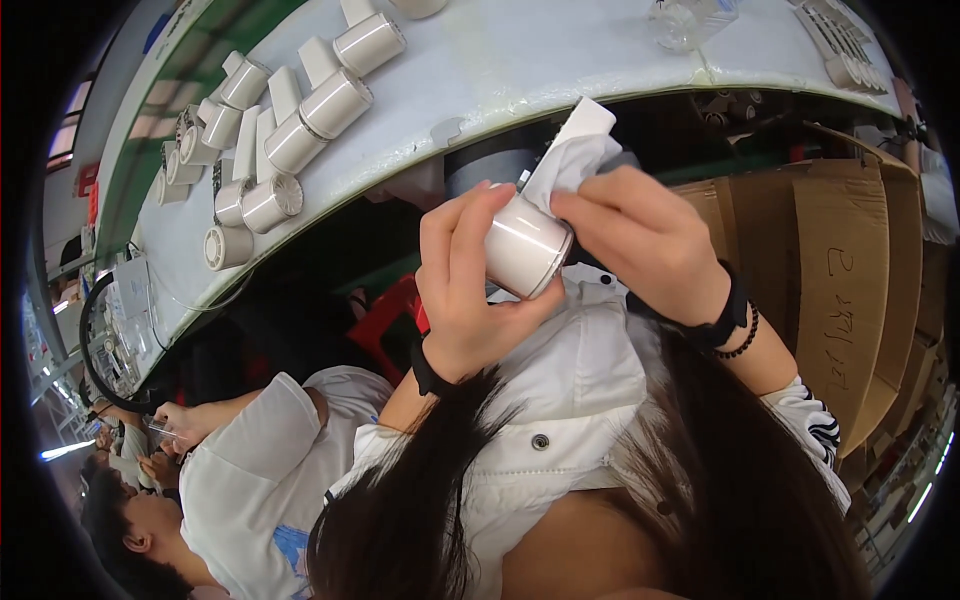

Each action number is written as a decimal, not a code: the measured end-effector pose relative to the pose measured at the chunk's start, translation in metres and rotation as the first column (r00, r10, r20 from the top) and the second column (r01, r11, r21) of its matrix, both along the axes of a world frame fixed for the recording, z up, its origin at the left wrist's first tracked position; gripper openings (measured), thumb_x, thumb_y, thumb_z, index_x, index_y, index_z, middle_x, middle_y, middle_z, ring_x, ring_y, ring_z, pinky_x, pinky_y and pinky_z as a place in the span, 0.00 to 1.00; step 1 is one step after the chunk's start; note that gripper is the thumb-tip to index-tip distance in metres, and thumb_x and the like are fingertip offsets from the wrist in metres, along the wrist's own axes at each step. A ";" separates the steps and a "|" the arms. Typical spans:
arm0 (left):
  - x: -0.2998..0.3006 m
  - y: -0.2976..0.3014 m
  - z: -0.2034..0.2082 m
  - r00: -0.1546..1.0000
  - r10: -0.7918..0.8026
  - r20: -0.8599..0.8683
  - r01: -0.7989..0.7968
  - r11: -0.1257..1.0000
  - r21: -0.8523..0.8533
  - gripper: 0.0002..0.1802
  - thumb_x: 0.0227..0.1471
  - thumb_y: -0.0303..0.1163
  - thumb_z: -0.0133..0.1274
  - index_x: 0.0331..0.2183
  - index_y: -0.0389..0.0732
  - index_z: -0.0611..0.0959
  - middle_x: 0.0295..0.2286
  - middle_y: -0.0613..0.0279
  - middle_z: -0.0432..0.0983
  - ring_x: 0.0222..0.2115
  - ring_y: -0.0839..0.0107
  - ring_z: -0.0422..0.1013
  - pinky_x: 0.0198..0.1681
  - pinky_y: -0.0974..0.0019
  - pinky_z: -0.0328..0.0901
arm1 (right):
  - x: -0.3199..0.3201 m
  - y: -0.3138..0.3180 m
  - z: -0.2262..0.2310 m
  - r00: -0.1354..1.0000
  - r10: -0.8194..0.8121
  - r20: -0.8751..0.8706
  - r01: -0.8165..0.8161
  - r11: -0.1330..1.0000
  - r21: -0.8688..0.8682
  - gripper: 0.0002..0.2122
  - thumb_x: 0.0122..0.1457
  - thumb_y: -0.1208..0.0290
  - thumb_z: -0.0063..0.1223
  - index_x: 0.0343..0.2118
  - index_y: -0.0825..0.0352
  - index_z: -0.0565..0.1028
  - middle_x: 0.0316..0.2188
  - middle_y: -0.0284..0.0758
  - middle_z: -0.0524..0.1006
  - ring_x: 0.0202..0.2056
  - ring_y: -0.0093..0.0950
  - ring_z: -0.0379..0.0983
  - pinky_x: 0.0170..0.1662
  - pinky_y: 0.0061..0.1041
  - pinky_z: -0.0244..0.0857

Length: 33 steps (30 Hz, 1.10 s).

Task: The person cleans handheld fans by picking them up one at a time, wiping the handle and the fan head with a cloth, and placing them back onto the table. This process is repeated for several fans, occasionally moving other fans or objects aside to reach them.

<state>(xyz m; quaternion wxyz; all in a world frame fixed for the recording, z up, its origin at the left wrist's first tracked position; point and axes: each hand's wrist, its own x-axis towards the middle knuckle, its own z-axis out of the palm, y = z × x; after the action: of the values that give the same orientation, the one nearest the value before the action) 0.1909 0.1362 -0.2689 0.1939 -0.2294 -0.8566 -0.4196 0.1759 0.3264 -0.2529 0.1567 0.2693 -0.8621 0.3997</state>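
In front of my chest, my left hand is closed around the round head of a white hair-dryer-shaped device, its thumb under the near rim and its fingers over the far side. The device is tilted, and its flat handle points up and away. My right hand pinches a thin white cloth, which lies against the handle and partly covers it. The handle's tip sticks out above the cloth. Some of the right fingertips are hidden in the folds.
A white table curves across the far side. Several similar white devices lie at its left, and more stand in a row at far right. Clear plastic lies near the back. An open cardboard box is at my right. A co-worker sits at my left.
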 end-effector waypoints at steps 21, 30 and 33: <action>0.007 0.001 -0.007 0.998 -0.061 0.012 0.057 0.972 0.229 0.39 0.21 0.23 0.64 0.44 0.33 0.72 0.40 0.49 0.68 0.39 0.59 0.68 0.40 0.64 0.65 | 0.004 0.012 0.035 0.908 0.082 0.412 0.360 0.351 -0.864 0.10 0.44 0.82 0.57 0.33 0.68 0.77 0.37 0.37 0.76 0.33 0.31 0.71 0.38 0.21 0.66; 0.006 -0.001 -0.008 0.990 -0.060 -0.131 0.095 0.955 0.280 0.39 0.20 0.24 0.65 0.43 0.34 0.72 0.42 0.48 0.68 0.42 0.57 0.68 0.41 0.64 0.66 | 0.012 -0.005 0.007 0.941 -0.169 -0.292 0.167 0.985 -0.032 0.14 0.39 0.84 0.57 0.32 0.65 0.78 0.34 0.33 0.77 0.33 0.29 0.68 0.37 0.22 0.63; 0.006 -0.003 -0.012 0.986 -0.065 -0.153 0.107 0.953 0.283 0.39 0.20 0.24 0.65 0.44 0.34 0.72 0.42 0.47 0.67 0.43 0.56 0.68 0.43 0.62 0.65 | 0.016 -0.013 0.012 0.966 -0.055 -0.254 0.052 0.998 -0.019 0.15 0.37 0.84 0.57 0.32 0.63 0.78 0.34 0.31 0.78 0.32 0.30 0.67 0.37 0.23 0.63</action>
<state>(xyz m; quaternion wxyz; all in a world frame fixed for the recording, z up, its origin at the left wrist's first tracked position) 0.1965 0.1337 -0.2810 0.2673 -0.2649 -0.7589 -0.5315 0.1920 0.3135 -0.2411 0.2785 0.2941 -0.8392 0.3628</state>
